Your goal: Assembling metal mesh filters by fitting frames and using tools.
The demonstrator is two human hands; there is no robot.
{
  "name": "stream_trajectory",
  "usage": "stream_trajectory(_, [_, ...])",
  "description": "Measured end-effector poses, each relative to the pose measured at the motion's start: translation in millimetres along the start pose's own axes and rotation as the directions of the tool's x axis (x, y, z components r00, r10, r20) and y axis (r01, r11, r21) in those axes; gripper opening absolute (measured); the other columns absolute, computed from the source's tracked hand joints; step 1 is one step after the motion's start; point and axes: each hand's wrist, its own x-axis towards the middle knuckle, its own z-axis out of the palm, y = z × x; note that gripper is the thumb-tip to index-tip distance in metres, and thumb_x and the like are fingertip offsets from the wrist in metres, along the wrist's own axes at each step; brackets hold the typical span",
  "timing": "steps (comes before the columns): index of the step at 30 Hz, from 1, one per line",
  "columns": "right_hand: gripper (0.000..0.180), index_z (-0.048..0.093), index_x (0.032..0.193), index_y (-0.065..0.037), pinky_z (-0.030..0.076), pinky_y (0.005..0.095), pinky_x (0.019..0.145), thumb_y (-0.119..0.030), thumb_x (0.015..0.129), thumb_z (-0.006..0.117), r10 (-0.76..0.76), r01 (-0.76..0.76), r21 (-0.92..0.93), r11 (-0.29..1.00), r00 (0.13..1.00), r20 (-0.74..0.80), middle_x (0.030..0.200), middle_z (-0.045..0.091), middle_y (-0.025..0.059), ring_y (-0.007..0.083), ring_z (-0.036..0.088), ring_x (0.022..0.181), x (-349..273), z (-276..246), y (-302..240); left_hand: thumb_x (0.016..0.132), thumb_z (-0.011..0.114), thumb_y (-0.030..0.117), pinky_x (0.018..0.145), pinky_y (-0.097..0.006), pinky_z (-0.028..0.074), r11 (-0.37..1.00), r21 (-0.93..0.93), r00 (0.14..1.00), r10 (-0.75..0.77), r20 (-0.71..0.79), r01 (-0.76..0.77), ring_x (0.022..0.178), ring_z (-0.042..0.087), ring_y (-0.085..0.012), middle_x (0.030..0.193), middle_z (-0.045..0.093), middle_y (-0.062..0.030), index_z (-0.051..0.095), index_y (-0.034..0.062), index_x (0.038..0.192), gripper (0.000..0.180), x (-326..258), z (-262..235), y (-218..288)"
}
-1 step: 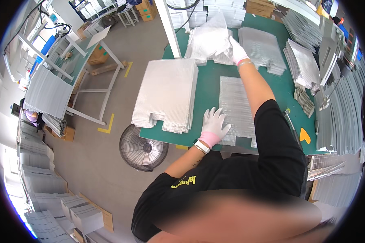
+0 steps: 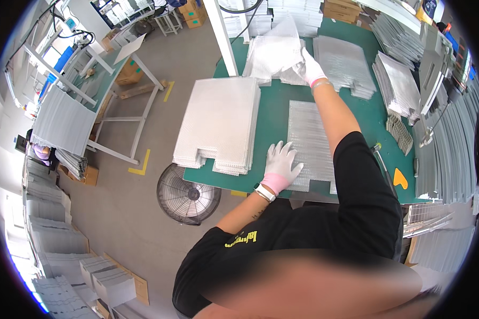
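My left hand (image 2: 281, 162), in a white glove with a pink cuff, has its fingers spread at the left edge of a silvery ribbed sheet (image 2: 310, 138). That sheet lies on the green tabletop (image 2: 274, 111) in front of me, with a notch at its near edge. Reaching to the far side, my gloved right hand (image 2: 310, 69) pinches the right edge of a thin, see-through whitish sheet (image 2: 282, 45). The sheet is partly lifted and tilted over a pile of similar sheets. Left of my hands stands a neat stack of whitish mesh sheets (image 2: 218, 119) with notched near edges.
More silvery mesh sheets (image 2: 343, 61) are piled at the far right, beside stacked pleated panels (image 2: 396, 85). A hammer-like tool (image 2: 383, 162) and a yellow scraper (image 2: 400, 178) lie near the right edge. A white post (image 2: 221, 37) rises behind; a round fan (image 2: 189, 194) stands below the table's left corner.
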Motion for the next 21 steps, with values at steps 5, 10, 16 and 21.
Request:
stream_trajectory(5, [0.029,0.059,0.124,-0.009,0.047,0.0406,0.097,-0.027,0.101,0.061,0.086,-0.057,0.286,0.957,0.992,-0.091,0.116,0.067,0.0044,0.0199,0.063,0.104,-2,18,21,0.088,0.065,0.038,0.117,-0.055,0.024,1.0,-0.003,1.0,-0.011,-0.004,0.011,0.135,0.04,-0.0405,0.139,0.051,-0.0178,0.064,0.0026,0.119,0.047,-1,-4,0])
stream_trajectory(10, [0.04,0.059,0.127,-0.004,0.049,0.0428,0.099,-0.024,0.094,0.067,-0.16,0.145,-0.143,0.979,0.982,-0.104,0.12,0.067,0.0071,0.0227,0.063,0.113,6,-1,16,0.089,0.063,0.039,0.118,-0.054,0.022,1.0,0.018,0.999,-0.018,0.051,0.017,0.137,0.038,-0.0397,0.142,0.049,-0.0178,0.063,0.004,0.122,0.048,0,-5,4])
stream_trajectory(16, [0.053,0.063,0.127,-0.004,0.051,0.0378,0.096,-0.03,0.082,0.07,-0.46,0.024,-0.989,-0.147,0.883,0.089,0.118,0.07,0.0149,0.0322,0.068,0.106,-9,17,-19,0.089,0.063,0.04,0.118,-0.054,0.022,0.999,0.025,0.998,-0.043,0.044,0.041,0.138,0.038,-0.0396,0.143,0.048,-0.0176,0.063,0.0047,0.123,0.049,-2,-3,-1])
stream_trajectory(21, [0.052,0.072,0.115,-0.014,0.048,0.0439,0.101,-0.054,0.087,0.054,-0.314,-0.065,-0.972,-0.227,0.949,0.01,0.118,0.068,0.0225,0.0389,0.062,0.115,-5,13,-43,0.089,0.063,0.04,0.119,-0.054,0.023,0.999,0.019,0.998,-0.033,0.051,0.032,0.138,0.038,-0.0394,0.143,0.048,-0.0176,0.063,0.005,0.123,0.049,-1,-3,0])
